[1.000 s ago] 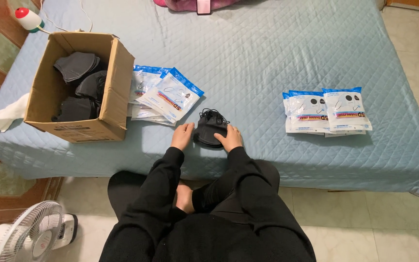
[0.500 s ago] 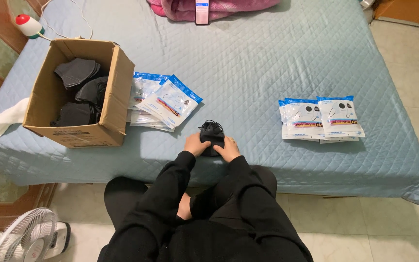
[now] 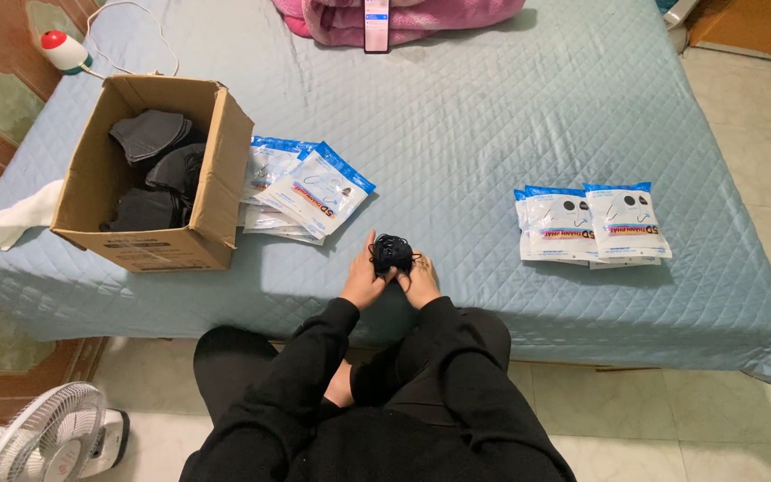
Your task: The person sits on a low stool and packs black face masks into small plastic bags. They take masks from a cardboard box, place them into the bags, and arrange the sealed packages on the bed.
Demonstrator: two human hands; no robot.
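A small bundle of black face masks [image 3: 393,253] rests on the blue quilted bed [image 3: 493,134] near its front edge. My left hand [image 3: 363,281] and my right hand [image 3: 419,279] both grip the bundle from below, fingers curled around it. Left of my hands lies a stack of white-and-blue mask packets [image 3: 310,192]. A second stack of the same packets [image 3: 592,223] lies to the right. An open cardboard box [image 3: 211,192] holding several black masks [image 3: 153,170] stands at the left of the bed.
A pink blanket [image 3: 421,13] with a phone [image 3: 377,20] on it lies at the far edge. A red-and-white device [image 3: 62,51] with a cable sits at the far left corner. A white cloth [image 3: 6,223] hangs off the left edge. A white fan [image 3: 42,437] stands on the floor.
My hands have drawn closer together and gathered the black masks from a flatter spread into a tight bundle. The camera view has shifted slightly.
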